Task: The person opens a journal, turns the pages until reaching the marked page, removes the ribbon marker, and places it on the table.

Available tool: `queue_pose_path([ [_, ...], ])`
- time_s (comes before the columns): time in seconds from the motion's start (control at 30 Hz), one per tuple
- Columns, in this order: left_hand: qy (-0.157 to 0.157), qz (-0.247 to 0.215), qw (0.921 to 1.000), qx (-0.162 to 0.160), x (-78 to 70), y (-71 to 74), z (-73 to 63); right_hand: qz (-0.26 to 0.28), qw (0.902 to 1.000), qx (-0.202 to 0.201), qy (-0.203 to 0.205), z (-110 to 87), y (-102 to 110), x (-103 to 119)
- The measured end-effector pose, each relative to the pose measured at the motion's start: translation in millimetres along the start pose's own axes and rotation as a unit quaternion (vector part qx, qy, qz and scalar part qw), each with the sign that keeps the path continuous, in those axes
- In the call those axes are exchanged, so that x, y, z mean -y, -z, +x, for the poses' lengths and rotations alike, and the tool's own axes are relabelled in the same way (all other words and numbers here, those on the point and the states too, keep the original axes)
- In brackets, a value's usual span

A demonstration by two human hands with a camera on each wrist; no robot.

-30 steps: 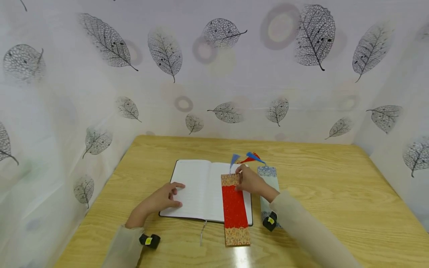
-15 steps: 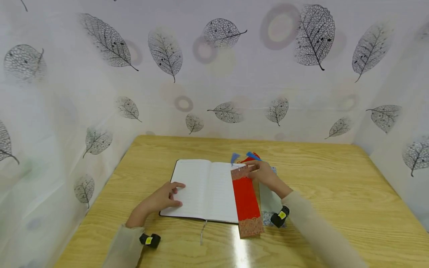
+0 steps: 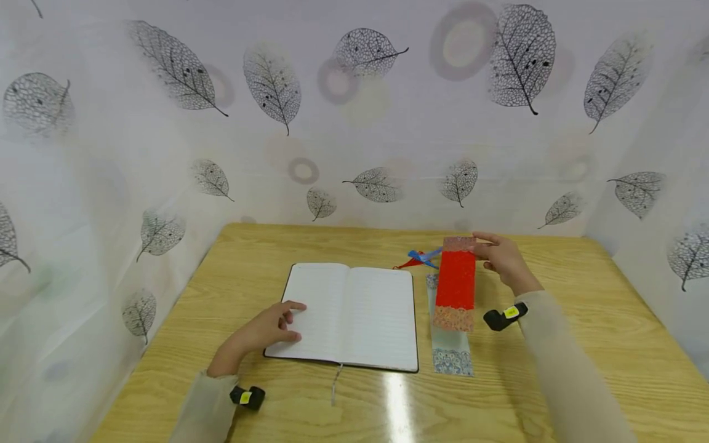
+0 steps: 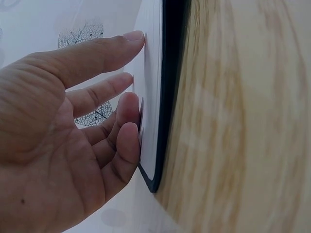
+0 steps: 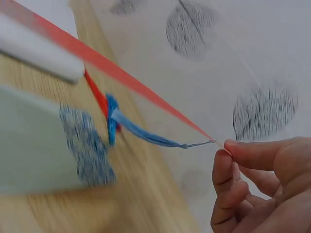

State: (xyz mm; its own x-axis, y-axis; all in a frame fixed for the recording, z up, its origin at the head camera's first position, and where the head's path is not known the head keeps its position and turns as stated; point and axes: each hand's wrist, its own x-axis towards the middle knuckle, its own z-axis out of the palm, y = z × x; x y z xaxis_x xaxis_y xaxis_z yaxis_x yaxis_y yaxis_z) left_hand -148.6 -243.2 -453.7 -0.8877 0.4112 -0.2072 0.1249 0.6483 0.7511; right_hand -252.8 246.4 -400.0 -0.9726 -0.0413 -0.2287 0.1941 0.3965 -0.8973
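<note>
My right hand [image 3: 503,259] pinches a red bookmark [image 3: 456,280] with patterned gold ends by its top right corner. In the right wrist view the bookmark appears nearly edge-on, lifted, with a blue tassel [image 5: 148,136] trailing from the pinched end. Behind and below it lies a pale green bookmark [image 3: 450,342] with blue patterned ends, partly hidden. My left hand [image 3: 268,329] rests on the left page of an open lined notebook [image 3: 376,320], fingers relaxed. Its fingertips touch the page in the left wrist view [image 4: 92,102].
A red tassel [image 3: 408,263] and a darker blue tassel lie crossed near the notebook's top right corner. The notebook's ribbon [image 3: 334,384] hangs onto the wooden table [image 3: 565,320]. A leaf-patterned curtain [image 3: 388,111] stands behind and at the sides.
My right hand has carried the red bookmark off the notebook's right page, to the right and up, over the pale green one. The left hand has stayed on the left page.
</note>
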Motion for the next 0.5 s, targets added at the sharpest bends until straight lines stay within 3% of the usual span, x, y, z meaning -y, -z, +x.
queue_pose_path([
  [0.27, -0.004, 0.006, 1.0000, 0.001, 0.7, 0.7, -0.4, -0.008, 0.9988, 0.029, -0.039, -8.4, 32.2, -42.1],
  [0.5, -0.009, 0.009, 0.9999, 0.002, 2.7, 1.6, 0.9, -0.034, 0.9962, 0.072, -0.037, -18.5, 43.9, -64.3],
])
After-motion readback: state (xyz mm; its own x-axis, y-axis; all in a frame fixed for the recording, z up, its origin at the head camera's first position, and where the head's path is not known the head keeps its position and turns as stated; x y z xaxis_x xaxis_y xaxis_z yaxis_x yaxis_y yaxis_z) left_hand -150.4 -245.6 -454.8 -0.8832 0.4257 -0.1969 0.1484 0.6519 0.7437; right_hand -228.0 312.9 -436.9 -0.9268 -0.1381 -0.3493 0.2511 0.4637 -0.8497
